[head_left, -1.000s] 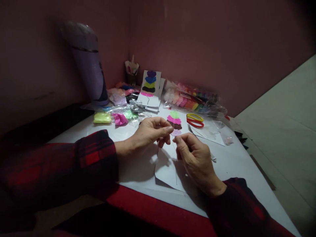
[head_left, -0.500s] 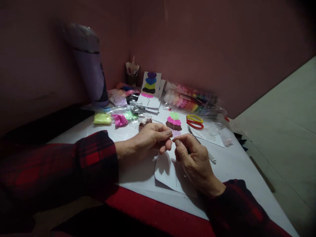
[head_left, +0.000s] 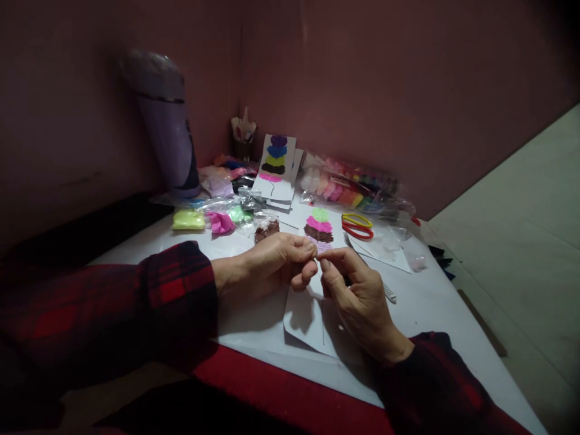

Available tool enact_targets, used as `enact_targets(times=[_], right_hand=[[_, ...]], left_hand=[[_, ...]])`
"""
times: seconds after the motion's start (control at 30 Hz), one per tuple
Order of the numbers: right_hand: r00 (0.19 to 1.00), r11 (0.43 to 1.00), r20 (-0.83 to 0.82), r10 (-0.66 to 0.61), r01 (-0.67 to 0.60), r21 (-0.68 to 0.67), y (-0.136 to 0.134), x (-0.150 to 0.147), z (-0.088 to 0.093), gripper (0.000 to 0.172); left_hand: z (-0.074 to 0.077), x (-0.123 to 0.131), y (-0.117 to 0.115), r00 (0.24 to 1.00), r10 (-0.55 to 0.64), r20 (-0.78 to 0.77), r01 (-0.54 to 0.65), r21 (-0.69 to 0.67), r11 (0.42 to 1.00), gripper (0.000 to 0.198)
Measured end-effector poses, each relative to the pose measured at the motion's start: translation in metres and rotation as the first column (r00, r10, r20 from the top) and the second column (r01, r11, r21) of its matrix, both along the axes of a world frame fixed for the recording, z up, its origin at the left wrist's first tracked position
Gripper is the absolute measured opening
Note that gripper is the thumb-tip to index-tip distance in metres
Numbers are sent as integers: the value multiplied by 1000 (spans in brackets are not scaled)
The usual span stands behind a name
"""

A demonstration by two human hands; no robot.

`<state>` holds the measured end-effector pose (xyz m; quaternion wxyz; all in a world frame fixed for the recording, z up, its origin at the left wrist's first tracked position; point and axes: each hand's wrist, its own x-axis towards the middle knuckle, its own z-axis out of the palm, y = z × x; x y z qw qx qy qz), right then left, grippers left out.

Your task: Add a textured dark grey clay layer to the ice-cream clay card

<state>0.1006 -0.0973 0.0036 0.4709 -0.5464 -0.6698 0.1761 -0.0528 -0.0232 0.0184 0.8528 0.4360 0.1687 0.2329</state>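
Observation:
My left hand [head_left: 281, 257] and my right hand [head_left: 356, 296] meet above a white sheet of paper [head_left: 302, 320]. Thumb and forefinger are pinched together on each, the tips nearly touching. Whatever they hold is too small to make out. Just beyond the fingertips, the sheet bears a layered shape in green, pink, brown and lilac [head_left: 319, 227], textured like soft modelling clay. A thin dark line runs down the sheet's lower part. Partly behind my right hand lies a fork [head_left: 348, 240].
Scissors with yellow and red handles [head_left: 357, 232] lie to the right. At the left are a yellow packet [head_left: 188, 220], a pink lump [head_left: 220, 222] and a brown packet [head_left: 266, 230]. Behind stand a layered picture card [head_left: 275, 187], a bulky clay bag [head_left: 335, 187] and a tall purple container [head_left: 167, 142].
Both hands keep their pinch in nearly the same place. My left hand has dropped slightly, its lower fingers shifting a little. The whole view has moved by a small amount.

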Motion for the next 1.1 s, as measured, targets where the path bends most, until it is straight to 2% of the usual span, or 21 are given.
enact_targets(times=[0.17,0.3,0.53,0.77,0.9,1.1], right_hand=[[999,1000,-28,21,-20,6,-1,-1,1,17],[1000,999,-8,26,-26,18,-1,-1,2,13],[1000,999,-9,30,-30,31,-2,0,3,12],[999,998,-4,40,-39,45,-1,0,1,14],[999,998,-23,43,-42,39,0,-1,1,14],[995,999,-96,36,-36,0,0,-1,2,15]], left_hand=[[-1,0,0,1000,-29,8,29,-23,999,20],[-1,1,0,1000,-22,10,22,-14,1000,21],[2,2,-1,998,53,-41,-54,-8,999,22],[0,2,0,989,134,-67,-127,97,987,28],[-3,2,2,984,166,-66,-155,147,977,23],[-5,1,2,983,179,-50,-171,143,975,19]])
